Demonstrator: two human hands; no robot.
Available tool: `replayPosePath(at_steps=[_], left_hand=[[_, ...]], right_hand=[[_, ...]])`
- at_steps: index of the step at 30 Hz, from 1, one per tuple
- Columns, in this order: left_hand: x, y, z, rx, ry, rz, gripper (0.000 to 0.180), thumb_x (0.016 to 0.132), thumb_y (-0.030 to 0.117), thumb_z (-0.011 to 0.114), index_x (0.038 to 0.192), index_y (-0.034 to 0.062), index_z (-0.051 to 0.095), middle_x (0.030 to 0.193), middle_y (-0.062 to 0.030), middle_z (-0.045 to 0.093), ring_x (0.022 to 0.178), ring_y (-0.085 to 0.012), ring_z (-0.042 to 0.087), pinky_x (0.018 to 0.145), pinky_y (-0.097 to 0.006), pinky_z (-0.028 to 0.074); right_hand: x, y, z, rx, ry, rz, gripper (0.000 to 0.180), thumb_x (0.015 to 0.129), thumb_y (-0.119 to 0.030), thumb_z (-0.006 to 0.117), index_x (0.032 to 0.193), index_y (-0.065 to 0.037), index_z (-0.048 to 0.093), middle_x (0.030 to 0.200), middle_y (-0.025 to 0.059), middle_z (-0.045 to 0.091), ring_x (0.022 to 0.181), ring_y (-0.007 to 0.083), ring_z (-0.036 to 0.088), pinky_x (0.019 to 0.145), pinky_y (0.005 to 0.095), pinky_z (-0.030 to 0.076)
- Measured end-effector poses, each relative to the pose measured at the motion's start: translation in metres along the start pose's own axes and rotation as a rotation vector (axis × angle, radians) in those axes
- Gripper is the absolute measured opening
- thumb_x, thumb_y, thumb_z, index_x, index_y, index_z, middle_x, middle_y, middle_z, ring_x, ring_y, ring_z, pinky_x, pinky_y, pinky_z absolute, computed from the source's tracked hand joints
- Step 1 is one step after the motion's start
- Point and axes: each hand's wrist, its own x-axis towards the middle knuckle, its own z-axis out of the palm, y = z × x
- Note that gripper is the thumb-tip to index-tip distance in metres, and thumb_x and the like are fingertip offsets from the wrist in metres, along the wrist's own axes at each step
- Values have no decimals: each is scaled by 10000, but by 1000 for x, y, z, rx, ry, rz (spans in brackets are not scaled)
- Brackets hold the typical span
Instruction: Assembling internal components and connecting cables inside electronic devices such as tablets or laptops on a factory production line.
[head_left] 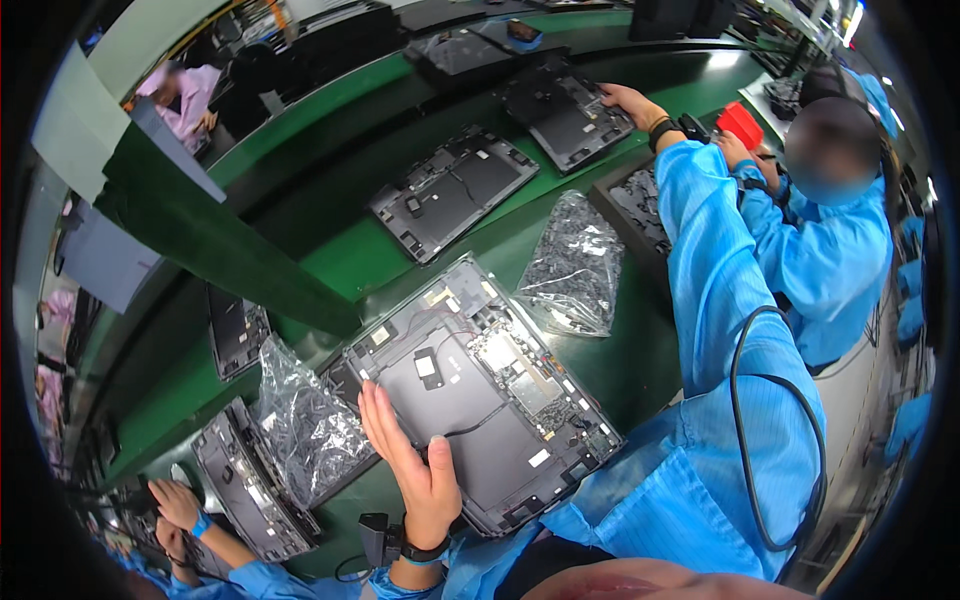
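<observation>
Right in front of me lies an opened laptop chassis (pixel 470 400), grey, with a circuit board, cables and a small black module showing. My left hand (pixel 415 460) rests along its left edge, fingers stretched out and thumb apart. Far ahead, my right arm reaches out to a second dark laptop chassis (pixel 565 115). My right hand (pixel 630 104) has its fingers at that chassis's right corner, gripping the edge. Just left of it, a third chassis (pixel 455 190) lies on the green surface. Both wrists carry dark bands with small devices.
Clear plastic bags of dark parts lie right (pixel 575 265) and left (pixel 310 420) of the near chassis. A tray of black pieces (pixel 638 205) sits under my right arm. A green-wrapped post (pixel 230 240) slants across the left. At right, a co-worker holds a red item (pixel 740 125); another's hands (pixel 180 510) are at lower left.
</observation>
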Motion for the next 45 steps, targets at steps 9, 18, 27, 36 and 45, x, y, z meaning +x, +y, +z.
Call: replayPosePath(at_steps=[9,18,27,36,45], left_hand=[[2,2,0,21,-11,-32,699,910,239,470,1461,-80,182,1534,-253,183,1430,-422,121,1149,-503,69],[16,17,-9,84,-3,56,752,864,165,592,1460,-66,196,1528,-245,193,1433,-404,122,1154,-480,79],[71,56,-19,-934,-198,-234,570,945,218,570,1393,-61,353,1420,-214,405,1363,-279,344,1109,-395,296],[107,54,36,-1429,-77,-447,465,1001,303,490,1275,-55,377,1376,-254,349,1269,-360,405,1085,-505,365],[58,21,-15,-1097,165,-423,404,1024,317,437,1244,-12,520,1220,-110,598,1092,-233,590,955,-364,475]], right_hand=[[43,0,96,-914,306,-434,300,821,-226,547,999,-33,692,969,171,682,934,308,655,810,368,514],[-4,-2,216,-740,-27,14,553,716,-329,798,959,144,647,944,220,677,806,304,660,717,383,509],[-94,-51,229,367,1,132,183,875,-79,646,983,69,628,931,128,676,799,212,673,735,388,576],[-292,-103,254,650,24,-93,236,913,-137,611,1113,-18,572,1037,70,637,940,167,615,861,341,506],[-364,-41,225,742,-107,-160,487,1004,-389,414,1268,9,505,1100,102,619,952,181,597,871,320,470]])
